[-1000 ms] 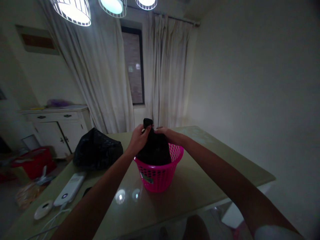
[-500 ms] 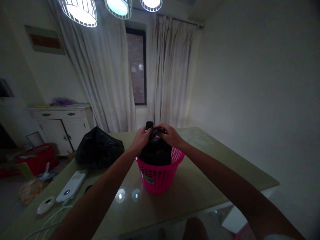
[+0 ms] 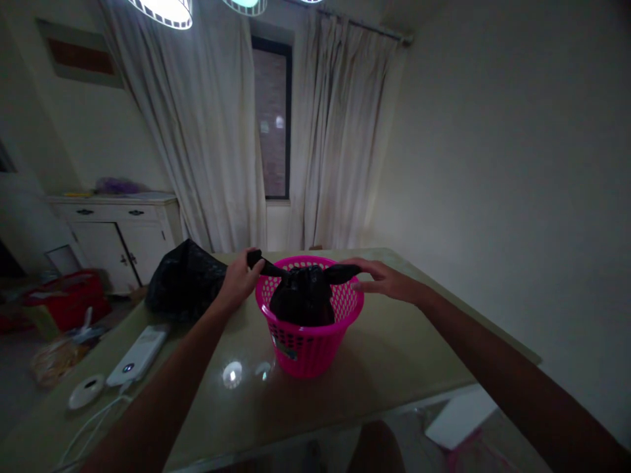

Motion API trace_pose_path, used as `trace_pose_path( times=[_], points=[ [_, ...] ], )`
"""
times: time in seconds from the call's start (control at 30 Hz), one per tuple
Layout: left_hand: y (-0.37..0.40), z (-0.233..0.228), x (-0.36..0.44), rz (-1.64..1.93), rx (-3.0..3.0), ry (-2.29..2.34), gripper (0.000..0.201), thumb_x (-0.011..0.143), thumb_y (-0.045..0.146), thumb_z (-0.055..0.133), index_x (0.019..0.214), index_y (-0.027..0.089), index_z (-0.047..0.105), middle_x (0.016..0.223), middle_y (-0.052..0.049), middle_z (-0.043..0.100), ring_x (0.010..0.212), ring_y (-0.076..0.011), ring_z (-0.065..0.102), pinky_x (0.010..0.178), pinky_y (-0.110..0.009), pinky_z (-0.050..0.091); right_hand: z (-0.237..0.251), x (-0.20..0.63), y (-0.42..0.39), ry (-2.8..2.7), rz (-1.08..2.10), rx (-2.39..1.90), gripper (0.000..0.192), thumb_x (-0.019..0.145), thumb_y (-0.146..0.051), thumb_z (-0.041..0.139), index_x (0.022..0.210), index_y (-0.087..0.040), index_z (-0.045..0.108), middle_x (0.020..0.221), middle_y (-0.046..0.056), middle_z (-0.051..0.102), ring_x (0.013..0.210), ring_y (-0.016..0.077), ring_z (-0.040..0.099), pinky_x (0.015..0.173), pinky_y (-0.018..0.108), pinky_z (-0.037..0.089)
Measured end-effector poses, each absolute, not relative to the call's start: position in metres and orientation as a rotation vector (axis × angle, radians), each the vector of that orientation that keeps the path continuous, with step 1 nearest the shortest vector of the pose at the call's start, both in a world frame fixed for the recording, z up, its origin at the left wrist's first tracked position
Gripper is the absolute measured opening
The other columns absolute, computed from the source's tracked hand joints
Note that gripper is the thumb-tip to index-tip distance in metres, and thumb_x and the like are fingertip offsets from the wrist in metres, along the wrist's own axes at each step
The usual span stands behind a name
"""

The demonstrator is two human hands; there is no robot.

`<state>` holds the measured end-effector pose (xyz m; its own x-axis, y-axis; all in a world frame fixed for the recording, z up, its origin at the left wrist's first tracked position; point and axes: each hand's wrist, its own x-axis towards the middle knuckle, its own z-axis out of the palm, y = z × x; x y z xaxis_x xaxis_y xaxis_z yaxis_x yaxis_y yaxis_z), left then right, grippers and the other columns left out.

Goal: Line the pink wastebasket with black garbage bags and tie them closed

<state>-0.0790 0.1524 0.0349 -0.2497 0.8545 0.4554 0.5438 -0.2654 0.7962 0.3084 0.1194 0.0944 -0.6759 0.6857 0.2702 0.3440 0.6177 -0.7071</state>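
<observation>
A pink plastic basket (image 3: 308, 351) with a holed wall stands on the table. Inside it sits a black plastic bag (image 3: 303, 299), gathered at the top, with two twisted ends pulled out sideways. My left hand (image 3: 241, 279) is closed round the left end, just outside the basket's left rim. At the right rim, my right hand (image 3: 387, 279) pinches the other end between fingers, its lower thumb side held somewhat apart. The bag's lower part is hidden by the basket wall.
On the glossy table (image 3: 389, 355), a second black bag (image 3: 185, 282) lies to the left. Nearer me are a white power-bank-like device (image 3: 138, 355), a rounded white object (image 3: 86, 392) and white cables (image 3: 98, 424). A white cabinet (image 3: 121, 243) stands behind at left.
My hands have moved apart, from close together above the basket to either side of it. The bag's two ends are now stretched outward, and its body sits lower in the basket.
</observation>
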Motion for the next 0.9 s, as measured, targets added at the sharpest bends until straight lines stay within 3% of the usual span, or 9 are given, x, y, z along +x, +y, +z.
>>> trace_pose_path(
  times=[0.1,0.2,0.3,0.33,0.4,0.5,0.6,0.77,0.9],
  points=[
    [0.111,0.039,-0.056,1.868,2.081,1.781,0.057,0.096,0.042,0.063,0.145,0.012,0.061,0.146,-0.024,0.065,0.139,-0.0417,0.058,0.119,-0.06,0.039,0.108,0.279,0.129,-2.231,0.838,-0.912,0.076,0.098,-0.062,0.072,0.161,-0.023,0.058,0.16,0.016,0.06,0.143,0.033,0.062,0.12,0.05,0.052],
    [0.064,0.033,-0.032,1.867,2.611,1.2,0.024,0.109,0.024,0.049,0.124,0.021,0.067,0.118,-0.011,0.075,0.115,-0.0277,0.068,0.104,-0.044,0.048,0.099,0.242,0.148,-2.376,0.656,-0.993,0.09,0.084,-0.066,0.085,0.157,-0.019,0.061,0.156,0.018,0.063,0.138,0.0343,0.063,0.12,0.051,0.049],
    [0.034,0.019,-0.014,1.562,3.013,0.832,0.018,0.108,0.025,0.054,0.12,0.02,0.067,0.104,-0.008,0.076,0.094,-0.0243,0.067,0.087,-0.039,0.049,0.086,0.209,0.165,-2.631,0.665,-0.852,0.053,0.083,-0.052,0.086,0.122,-0.018,0.08,0.11,0.008,0.08,0.101,0.027,0.071,0.097,0.04,0.058],
    [0.029,0.014,-0.01,1.536,3.075,0.823,0.019,0.108,0.028,0.057,0.121,0.02,0.068,0.105,-0.009,0.076,0.093,-0.0245,0.067,0.087,-0.041,0.049,0.084,0.202,0.169,-2.642,0.694,-0.789,0.037,0.088,-0.049,0.08,0.107,-0.017,0.082,0.096,0.004,0.078,0.09,0.0236,0.069,0.088,0.036,0.057],
    [0.026,0.004,-0.007,1.557,3.127,0.891,0.024,0.107,0.038,0.062,0.122,0.022,0.071,0.114,-0.01,0.078,0.103,-0.0265,0.068,0.097,-0.045,0.047,0.086,0.196,0.173,-2.49,0.774,-0.75,0.033,0.096,-0.047,0.068,0.092,-0.017,0.08,0.083,0.002,0.072,0.08,0.0192,0.063,0.078,0.031,0.052],
    [0.03,-0.008,-0.008,1.643,3.182,0.977,0.021,0.105,0.044,0.07,0.118,0.028,0.074,0.133,-0.006,0.079,0.122,-0.0261,0.066,0.112,-0.049,0.04,0.096,0.203,0.176,-1.991,1.056,-0.809,0.034,0.092,-0.051,0.073,0.095,-0.017,0.076,0.082,0.002,0.071,0.076,0.017,0.063,0.073,0.028,0.051],
    [0.034,-0.015,-0.006,1.764,3.227,1.003,0.013,0.101,0.026,0.077,0.113,0.029,0.074,0.129,-0.001,0.081,0.118,-0.0215,0.068,0.113,-0.046,0.04,0.104,0.215,0.177,-1.571,1.23,-0.802,0.035,0.084,-0.047,0.081,0.101,-0.018,0.073,0.083,0.002,0.073,0.076,0.0182,0.068,0.071,0.029,0.056],
    [0.038,-0.016,0.003,1.7,3.292,0.816,0.013,0.1,0.01,0.068,0.109,0.02,0.072,0.096,-0.003,0.078,0.087,-0.0203,0.067,0.095,-0.043,0.048,0.118,0.228,0.182,-1.269,1.073,-0.722,0.033,0.086,-0.047,0.08,0.104,-0.023,0.067,0.087,0.001,0.075,0.082,0.0201,0.072,0.074,0.032,0.063],
    [0.041,-0.012,0.007,1.628,3.26,0.895,0.008,0.106,0.014,0.061,0.106,0.018,0.068,0.085,-0.003,0.071,0.076,-0.0207,0.061,0.074,-0.04,0.044,0.149,0.252,0.192,-1.183,0.913,-0.564,0.032,0.088,-0.051,0.07,0.103,-0.023,0.064,0.098,0.003,0.076,0.094,0.0217,0.074,0.084,0.036,0.065]
  ],
)
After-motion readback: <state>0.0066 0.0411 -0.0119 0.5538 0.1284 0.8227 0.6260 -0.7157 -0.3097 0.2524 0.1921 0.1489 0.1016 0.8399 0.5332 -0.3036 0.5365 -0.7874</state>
